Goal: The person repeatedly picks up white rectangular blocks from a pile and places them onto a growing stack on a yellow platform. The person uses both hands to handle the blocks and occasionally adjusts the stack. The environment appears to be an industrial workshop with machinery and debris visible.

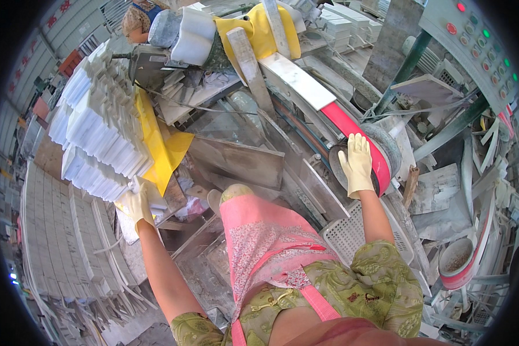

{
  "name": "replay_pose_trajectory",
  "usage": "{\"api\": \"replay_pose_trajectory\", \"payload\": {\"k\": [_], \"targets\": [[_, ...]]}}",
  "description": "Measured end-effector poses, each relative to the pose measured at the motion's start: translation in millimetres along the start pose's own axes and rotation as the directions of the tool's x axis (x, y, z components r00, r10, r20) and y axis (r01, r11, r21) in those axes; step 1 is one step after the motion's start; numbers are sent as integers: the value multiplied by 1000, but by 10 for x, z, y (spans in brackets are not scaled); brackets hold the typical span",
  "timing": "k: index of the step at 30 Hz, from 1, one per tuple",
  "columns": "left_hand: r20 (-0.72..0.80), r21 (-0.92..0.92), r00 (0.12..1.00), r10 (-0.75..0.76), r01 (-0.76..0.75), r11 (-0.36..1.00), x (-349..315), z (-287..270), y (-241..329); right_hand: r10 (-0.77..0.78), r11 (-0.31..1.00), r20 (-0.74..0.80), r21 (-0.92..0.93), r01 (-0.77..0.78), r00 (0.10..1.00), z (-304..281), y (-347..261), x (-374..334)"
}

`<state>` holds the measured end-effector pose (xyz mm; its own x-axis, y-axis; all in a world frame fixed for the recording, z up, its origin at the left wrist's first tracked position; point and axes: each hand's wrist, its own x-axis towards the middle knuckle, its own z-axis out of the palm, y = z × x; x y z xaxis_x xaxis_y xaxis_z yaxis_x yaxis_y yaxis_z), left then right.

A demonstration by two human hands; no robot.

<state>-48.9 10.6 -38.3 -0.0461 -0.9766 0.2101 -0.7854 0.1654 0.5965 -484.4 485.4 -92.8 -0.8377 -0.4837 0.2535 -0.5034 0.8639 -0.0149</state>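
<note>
My left hand (134, 203), in a pale rubber glove, is at the near end of a tall stack of white stone tiles (101, 124). Its fingers curl on the edge of a white tile there, and the fingertips blend into the pale stone. My right hand (358, 166), gloved the same way, lies flat with fingers stretched on the red belt (380, 164), where it bends round a drum. Farther along that belt rests a long white stone strip (300, 81), apart from my right hand.
Yellow sheeting (155, 138) hangs beside the stack. A control panel (473, 46) with lit buttons stands at far right. A white plastic basket (346, 233) sits below my right forearm. A person (141, 20) is at the far left, and stacked grey strips (63, 230) lie at left.
</note>
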Motion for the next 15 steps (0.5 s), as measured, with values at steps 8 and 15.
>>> {"api": "replay_pose_trajectory", "payload": {"k": [8,15], "targets": [[52,-140,995,-86,93,986,-245,-184,325,0,1000,-11,0,0,1000,-7,24,-50],[45,-39,998,-47,49,998,-206,-197,317,3,1000,-70,4,-3,998,5,37,-94]]}}
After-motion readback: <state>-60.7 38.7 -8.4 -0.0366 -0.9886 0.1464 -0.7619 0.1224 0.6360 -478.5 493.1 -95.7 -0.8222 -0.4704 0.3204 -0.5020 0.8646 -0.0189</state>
